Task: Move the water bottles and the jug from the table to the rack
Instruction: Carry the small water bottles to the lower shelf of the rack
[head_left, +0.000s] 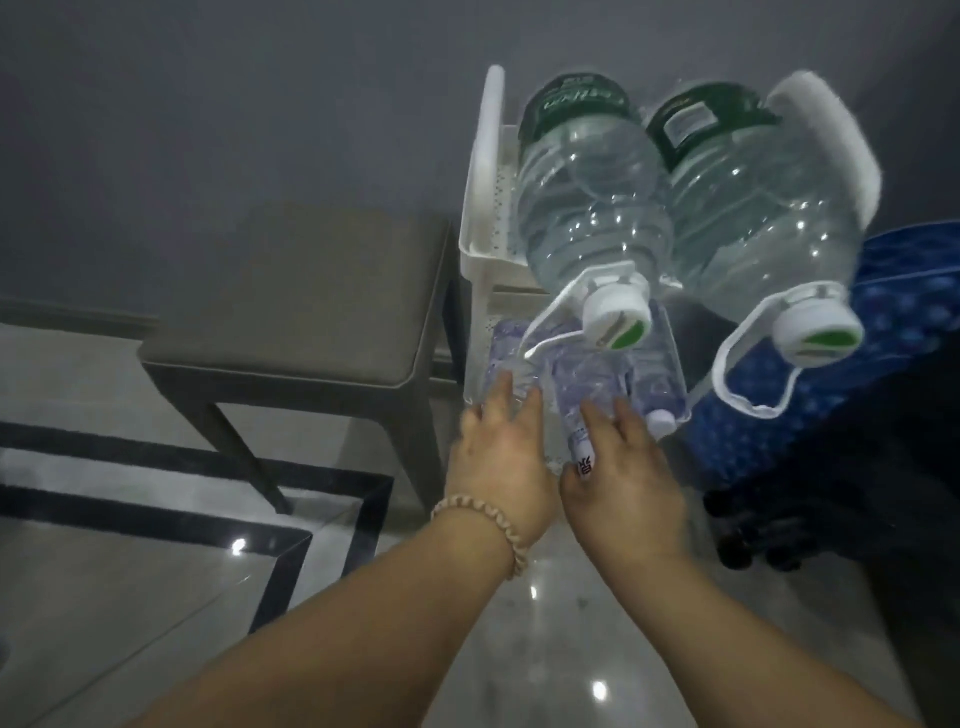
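Noted left jug (587, 208) and right jug (753, 218) lying on upper tier of rack (480, 218), caps overhanging front edge. Found small bottles (652, 382) in lower tier. Observed right hand (628, 478) gripping labelled bottle (579, 441) at tier mouth; left hand (501, 447) resting straight-fingered against neighbouring bottle (506, 343). Judged task nearly complete; table out of view. Saw stool (311, 312) close on left, blue bag (883, 364) on right: narrow approach.
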